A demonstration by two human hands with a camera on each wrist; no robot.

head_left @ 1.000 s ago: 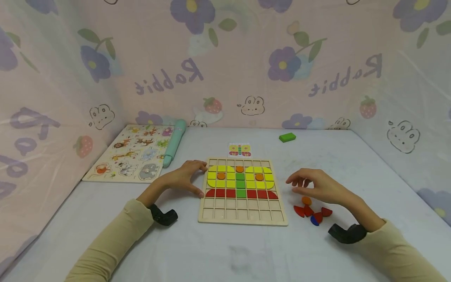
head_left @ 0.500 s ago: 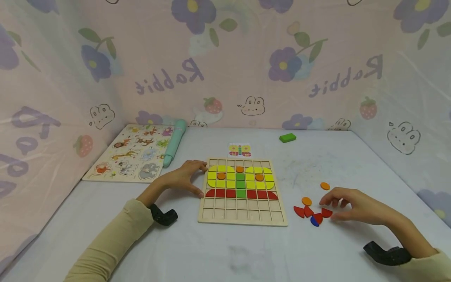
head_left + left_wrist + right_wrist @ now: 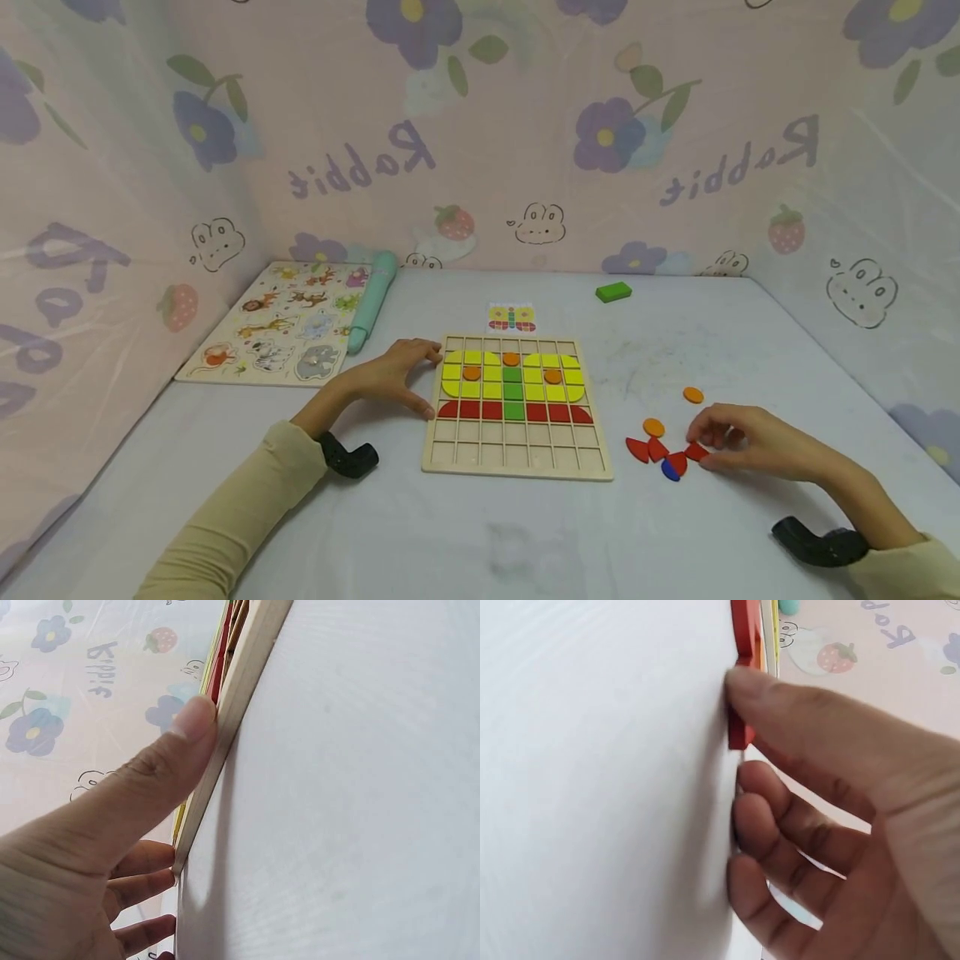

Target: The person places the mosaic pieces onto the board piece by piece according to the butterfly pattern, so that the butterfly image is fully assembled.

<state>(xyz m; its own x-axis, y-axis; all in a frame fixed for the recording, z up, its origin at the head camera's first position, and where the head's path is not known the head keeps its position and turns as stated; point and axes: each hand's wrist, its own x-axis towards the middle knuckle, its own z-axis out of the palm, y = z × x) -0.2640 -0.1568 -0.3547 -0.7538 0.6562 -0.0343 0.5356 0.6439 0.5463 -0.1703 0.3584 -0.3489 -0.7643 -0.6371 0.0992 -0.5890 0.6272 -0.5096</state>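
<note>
On the table, a wooden grid board [image 3: 517, 474] holds yellow, green, red and orange pieces laid out like a butterfly. My left hand [image 3: 386, 375] rests at the board's left edge, thumb and fingertips touching its side; the left wrist view shows the thumb [image 3: 193, 720] against the wooden rim. Right of the board, my right hand [image 3: 772, 446] pinches a red wedge-shaped piece [image 3: 739, 733] between thumb and index finger, low at the tabletop. Beside it lie more red pieces [image 3: 637, 450], a red-and-blue pair [image 3: 672, 468] and an orange disc [image 3: 654, 427].
Another orange disc [image 3: 693, 395] lies farther back. A small butterfly picture card [image 3: 512, 317] sits behind the board. At the back left are an animal puzzle board [image 3: 258, 333] and a mint-green stick-shaped object [image 3: 371, 304]. A green block [image 3: 613, 292] stands at the back right.
My right hand has moved right and toward me from beside the board to the loose pieces, and has closed on a red one. An orange disc now shows behind it. The left hand stays put.
</note>
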